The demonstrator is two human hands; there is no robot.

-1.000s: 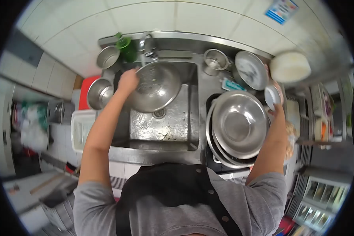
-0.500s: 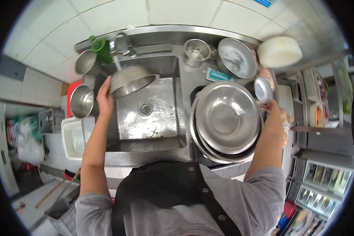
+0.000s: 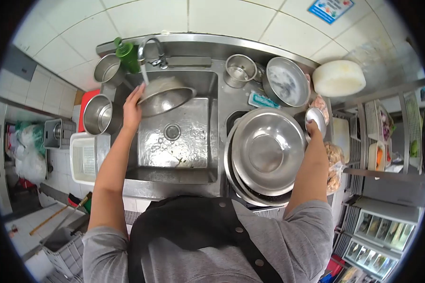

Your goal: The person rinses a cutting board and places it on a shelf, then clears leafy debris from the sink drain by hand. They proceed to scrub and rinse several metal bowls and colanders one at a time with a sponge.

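My left hand [image 3: 132, 109] grips the edge of a metal bowl [image 3: 167, 100] at the far left part of the sink [image 3: 146, 173]. The bowl is tilted, underside up, beneath the curved faucet [image 3: 152, 43], and water runs onto it. My right hand [image 3: 311, 127] is closed on the rim of a small pale dish [image 3: 318, 117] at the counter's right side; most of its fingers are hidden. Beside my right forearm stands a stack of large metal bowls [image 3: 269, 151]. Behind the dish lies some pinkish raw meat [image 3: 320, 104].
Metal pots [image 3: 98, 114] and a green bottle [image 3: 127, 55] line the sink's left. A metal cup [image 3: 240, 70], a basin of sudsy water [image 3: 288, 82], a teal packet [image 3: 263, 100] and a thick white block [image 3: 339, 78] stand along the back. A white basket [image 3: 84, 158] sits left.
The view has shifted slightly. My left hand and the tilted bowl are still at the faucet. My right hand has moved from the dish's near edge further onto its rim.
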